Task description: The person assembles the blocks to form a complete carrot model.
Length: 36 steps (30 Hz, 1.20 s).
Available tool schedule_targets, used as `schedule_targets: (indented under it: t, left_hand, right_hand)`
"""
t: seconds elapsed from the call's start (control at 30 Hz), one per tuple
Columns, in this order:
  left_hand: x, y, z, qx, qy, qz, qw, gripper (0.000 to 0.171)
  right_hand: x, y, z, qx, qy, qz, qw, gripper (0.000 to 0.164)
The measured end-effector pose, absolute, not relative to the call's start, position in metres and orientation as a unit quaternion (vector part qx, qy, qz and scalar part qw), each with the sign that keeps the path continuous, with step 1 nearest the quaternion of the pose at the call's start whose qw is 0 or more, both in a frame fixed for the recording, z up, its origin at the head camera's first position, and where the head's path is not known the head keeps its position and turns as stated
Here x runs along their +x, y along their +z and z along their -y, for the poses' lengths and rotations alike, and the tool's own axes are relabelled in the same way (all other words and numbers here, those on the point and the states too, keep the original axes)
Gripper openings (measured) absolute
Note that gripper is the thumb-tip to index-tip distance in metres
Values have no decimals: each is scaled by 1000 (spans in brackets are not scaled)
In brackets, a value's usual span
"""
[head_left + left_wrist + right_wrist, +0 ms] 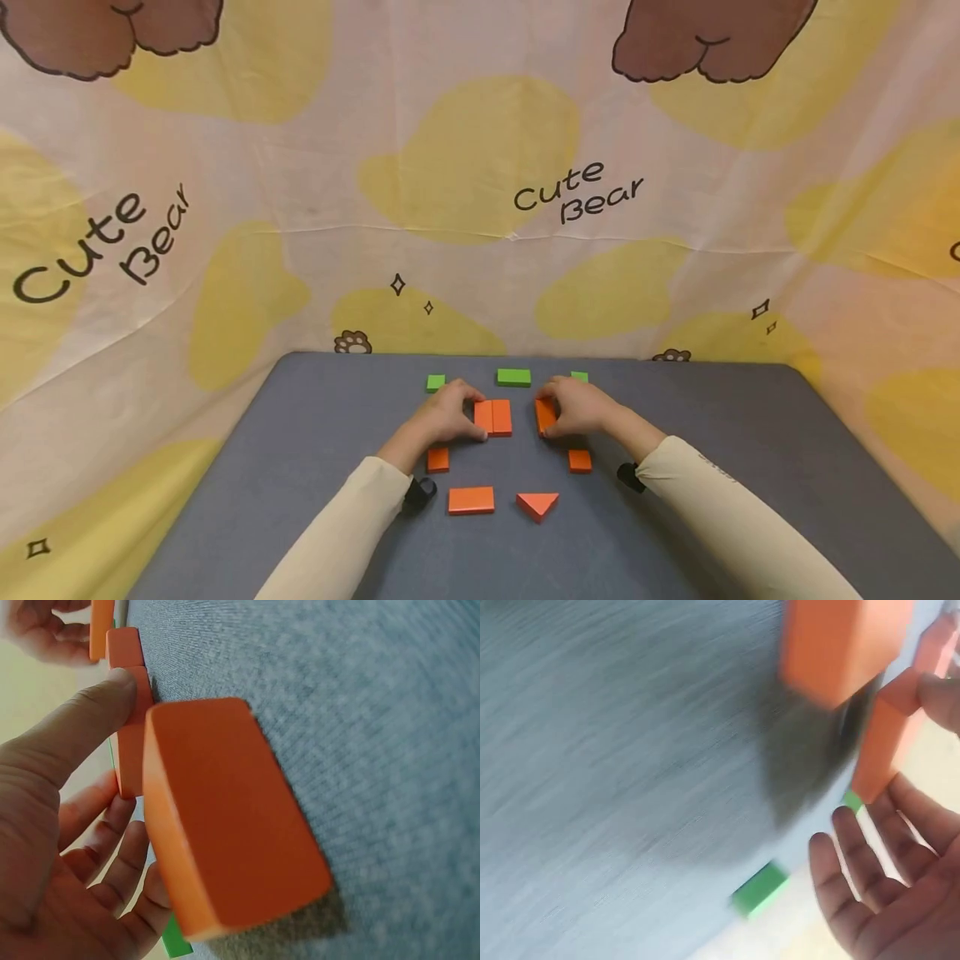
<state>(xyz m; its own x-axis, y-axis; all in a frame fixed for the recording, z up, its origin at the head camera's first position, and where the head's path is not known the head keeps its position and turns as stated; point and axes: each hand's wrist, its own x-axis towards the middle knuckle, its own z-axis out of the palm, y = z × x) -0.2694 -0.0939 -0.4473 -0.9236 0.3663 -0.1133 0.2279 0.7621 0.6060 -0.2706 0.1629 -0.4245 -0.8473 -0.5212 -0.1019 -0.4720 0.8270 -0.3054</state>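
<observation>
Two flat orange blocks lie side by side in the middle of the table. My left hand [446, 413] pinches the left-hand block [482, 417] between thumb and fingers, at its near and far ends. Its neighbour [502, 418] sits against it on the right. Across a small gap, my right hand [583, 407] grips another orange block [545, 416] the same way, partly hiding it. In the right wrist view this block [881, 746] stands between thumb and fingertips. A nearer orange block [232, 817] looms large in the left wrist view.
Green blocks [513, 377] line the far side, with a small green one [436, 383] behind my left hand. Small orange blocks [438, 461] [580, 461] lie beneath each forearm. Nearer are an orange rectangle [471, 500] and an orange triangle [537, 505]. A patterned cloth [480, 275] rises behind the table.
</observation>
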Motion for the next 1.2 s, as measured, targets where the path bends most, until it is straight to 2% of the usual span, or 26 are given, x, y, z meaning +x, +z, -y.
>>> schedule_targets:
  t: [0.37,1.2]
  left_hand:
    - [-269,-449,96,164,307,-931,113,59]
    - [-270,-450,96,166,325,-923,118,60]
  right_hand:
    - [-275,-427,-125,-244,-140,-955,99,54]
    - [-281,-429,-121,-268,-142,-947,109,54]
